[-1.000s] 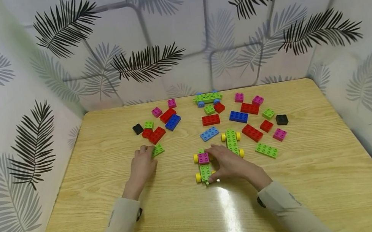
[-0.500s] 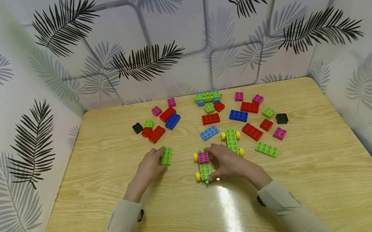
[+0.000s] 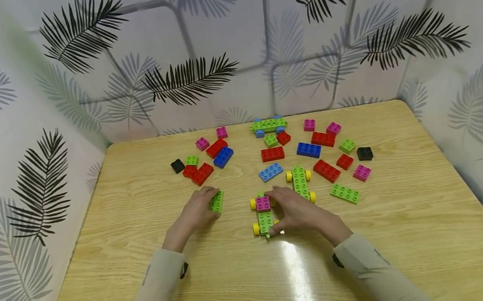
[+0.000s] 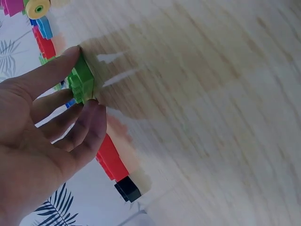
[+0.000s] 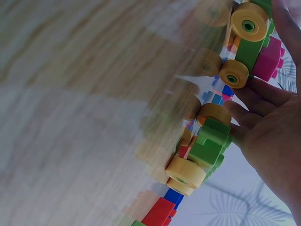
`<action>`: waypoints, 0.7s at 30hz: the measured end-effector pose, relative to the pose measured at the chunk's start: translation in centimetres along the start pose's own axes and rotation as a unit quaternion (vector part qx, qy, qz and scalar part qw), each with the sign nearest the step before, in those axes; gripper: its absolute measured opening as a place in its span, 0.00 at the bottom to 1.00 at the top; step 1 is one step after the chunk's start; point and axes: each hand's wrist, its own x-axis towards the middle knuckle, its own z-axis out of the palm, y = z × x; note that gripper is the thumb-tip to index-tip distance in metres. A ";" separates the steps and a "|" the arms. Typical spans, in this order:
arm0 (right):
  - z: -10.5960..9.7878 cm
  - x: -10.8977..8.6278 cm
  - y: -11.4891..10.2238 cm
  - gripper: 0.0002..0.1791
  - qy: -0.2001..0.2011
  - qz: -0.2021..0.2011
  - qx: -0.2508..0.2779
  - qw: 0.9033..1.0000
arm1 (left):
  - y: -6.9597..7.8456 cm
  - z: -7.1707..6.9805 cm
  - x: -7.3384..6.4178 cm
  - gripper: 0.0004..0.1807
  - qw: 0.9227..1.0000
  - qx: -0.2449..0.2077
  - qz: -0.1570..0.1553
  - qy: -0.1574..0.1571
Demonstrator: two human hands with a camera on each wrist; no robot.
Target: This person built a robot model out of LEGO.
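Note:
My left hand (image 3: 199, 210) pinches a lime green building brick (image 3: 217, 203) with two rows of studs, thumb on one end and fingers on the other. In the left wrist view this green brick (image 4: 83, 77) is tilted. My right hand (image 3: 295, 210) holds a green toy car base (image 3: 265, 223) with yellow wheels, its thumb at the near end and its fingers by the far end. A pink brick (image 3: 263, 203) sits on that base toward its far end. Just right of it, partly behind the hand, stands a second green car base (image 3: 299, 181) with yellow wheels.
Behind the hands lie loose bricks: a light blue one (image 3: 271, 172), red (image 3: 326, 170), dark blue (image 3: 223, 157) and black (image 3: 364, 153). A flat green brick (image 3: 345, 193) lies at right. A blue-wheeled green base (image 3: 268, 126) stands at the table's far edge.
My left hand has picked up the green brick from the left and brought it right and nearer, turning it lengthwise. My right hand stays at the car base.

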 end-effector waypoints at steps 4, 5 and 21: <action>0.1 0.0 0.1 0.55 0.001 -0.001 -0.001 1.000 | 0.3 0.3 0.0 0.36 1.000 -0.015 -0.002 0.003; 0.1 0.0 0.1 0.55 0.001 -0.001 -0.001 1.000 | 0.6 0.3 0.0 0.36 1.000 -0.020 0.000 0.005; 0.1 0.1 0.2 0.54 0.006 -0.009 -0.005 1.000 | 5.8 -0.1 -0.6 0.35 0.986 -0.095 0.123 0.052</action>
